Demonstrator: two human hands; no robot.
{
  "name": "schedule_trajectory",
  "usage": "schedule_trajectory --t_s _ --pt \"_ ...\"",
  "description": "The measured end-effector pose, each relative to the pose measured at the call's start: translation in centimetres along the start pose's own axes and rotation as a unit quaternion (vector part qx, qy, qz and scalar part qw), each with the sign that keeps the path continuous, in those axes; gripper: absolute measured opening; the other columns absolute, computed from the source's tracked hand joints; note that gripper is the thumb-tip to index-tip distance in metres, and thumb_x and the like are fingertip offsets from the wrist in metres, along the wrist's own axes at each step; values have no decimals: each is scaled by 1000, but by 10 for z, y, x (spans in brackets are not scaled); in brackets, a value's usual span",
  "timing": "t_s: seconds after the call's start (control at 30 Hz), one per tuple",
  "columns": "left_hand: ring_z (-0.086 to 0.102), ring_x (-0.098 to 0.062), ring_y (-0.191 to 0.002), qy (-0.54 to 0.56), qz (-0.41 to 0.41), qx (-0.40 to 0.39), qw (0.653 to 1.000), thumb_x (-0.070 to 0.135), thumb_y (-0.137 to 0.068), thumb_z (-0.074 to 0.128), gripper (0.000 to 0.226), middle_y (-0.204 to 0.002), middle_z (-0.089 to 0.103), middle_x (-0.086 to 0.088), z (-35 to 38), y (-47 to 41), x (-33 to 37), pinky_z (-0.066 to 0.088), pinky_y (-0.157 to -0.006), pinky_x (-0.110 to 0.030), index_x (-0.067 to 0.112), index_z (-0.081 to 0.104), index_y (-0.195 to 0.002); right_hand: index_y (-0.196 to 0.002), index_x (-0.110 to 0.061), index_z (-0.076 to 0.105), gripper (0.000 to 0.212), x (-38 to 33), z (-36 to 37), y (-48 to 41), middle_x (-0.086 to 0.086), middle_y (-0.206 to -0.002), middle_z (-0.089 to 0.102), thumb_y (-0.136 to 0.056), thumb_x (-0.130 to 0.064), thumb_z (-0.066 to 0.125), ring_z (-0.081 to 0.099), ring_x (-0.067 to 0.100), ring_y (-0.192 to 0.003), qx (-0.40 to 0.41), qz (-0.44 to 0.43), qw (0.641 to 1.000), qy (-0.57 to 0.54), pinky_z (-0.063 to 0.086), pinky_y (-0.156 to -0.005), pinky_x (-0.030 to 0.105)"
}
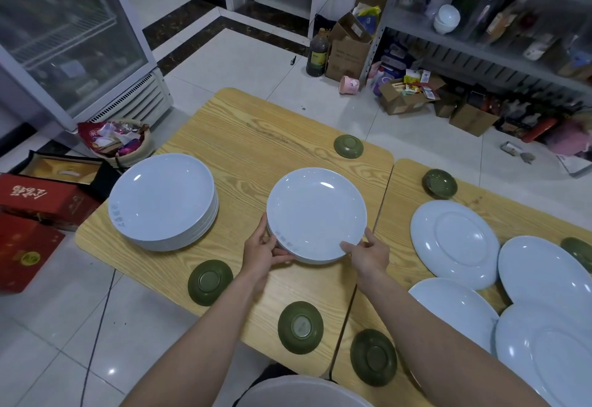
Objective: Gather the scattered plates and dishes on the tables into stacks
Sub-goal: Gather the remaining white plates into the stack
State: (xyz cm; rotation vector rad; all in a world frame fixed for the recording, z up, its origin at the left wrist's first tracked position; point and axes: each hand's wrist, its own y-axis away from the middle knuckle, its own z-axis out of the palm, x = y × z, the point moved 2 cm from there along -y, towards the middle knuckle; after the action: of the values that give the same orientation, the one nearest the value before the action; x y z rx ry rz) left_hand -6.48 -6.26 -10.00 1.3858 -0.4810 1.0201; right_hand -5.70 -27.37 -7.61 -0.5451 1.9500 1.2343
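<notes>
Two wooden surfaces point(253, 131) butt together before me, with tiled floor point(243, 61) all round. On the left one a tall stack of white plates point(163, 198) looks done, sitting close to its left edge. My left hand point(261, 251) and right hand point(368, 254) curl round the near rim of a smaller stack point(316, 214) at the middle. Left to gather are four loose white plates point(455, 243) on the right surface and six green dishes point(300, 327) scattered about, two by the near edge. Bare wood between the stacks gives sliding room, I judge.
</notes>
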Motion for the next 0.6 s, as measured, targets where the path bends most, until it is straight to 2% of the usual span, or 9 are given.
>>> schedule_trajectory --t_s 0.1,0.17,0.27,0.37,0.47,0.6 --pt "70 -28 -83 -44 27 23 998 1 -101 47 55 -101 69 -11 0 0 3 62 -73 -37 31 42 -148 -144 -21 50 70 -1 -7 0 10 -104 68 -81 -3 75 61 13 -89 -25 -7 999 22 47 -102 35" --pt "67 -23 -85 -151 87 69 982 4 -99 51 47 -97 63 -5 2 2 10 60 -79 -38 24 52 -142 -141 -19 53 62 -4 -15 1 4 -96 68 -83 -8 74 63 17 -93 -40 -22 997 62 50 -98 39" --pt "56 -17 -90 -379 188 94 901 13 -99 51 40 -99 57 0 14 10 25 45 -81 -28 18 56 -138 -140 -15 53 56 -14 -28 7 0 -99 66 -88 -17 72 61 15 -94 -66 -73 986 136 50 -90 34" --pt "52 -18 -109 -515 250 9 820 21 -100 50 41 -111 59 1 39 19 39 43 -85 -30 21 54 -140 -141 -18 52 56 -28 -42 15 -3 -113 64 -89 -27 72 58 11 -101 -103 -124 970 182 46 -91 27" --pt "41 -22 -129 -567 276 -70 773 25 -101 50 44 -131 56 -4 65 23 46 38 -99 -33 20 50 -144 -143 -21 50 62 -39 -58 24 2 -131 62 -87 -32 74 57 13 -117 -133 -160 952 223 42 -98 26" --pt "32 -24 -141 -631 314 -129 697 32 -100 50 50 -151 43 -5 108 47 49 26 -111 -33 22 43 -149 -151 -24 38 69 -48 -103 41 0 -152 43 -91 -41 67 38 18 -141 -130 -206 909 337 29 -112 29"
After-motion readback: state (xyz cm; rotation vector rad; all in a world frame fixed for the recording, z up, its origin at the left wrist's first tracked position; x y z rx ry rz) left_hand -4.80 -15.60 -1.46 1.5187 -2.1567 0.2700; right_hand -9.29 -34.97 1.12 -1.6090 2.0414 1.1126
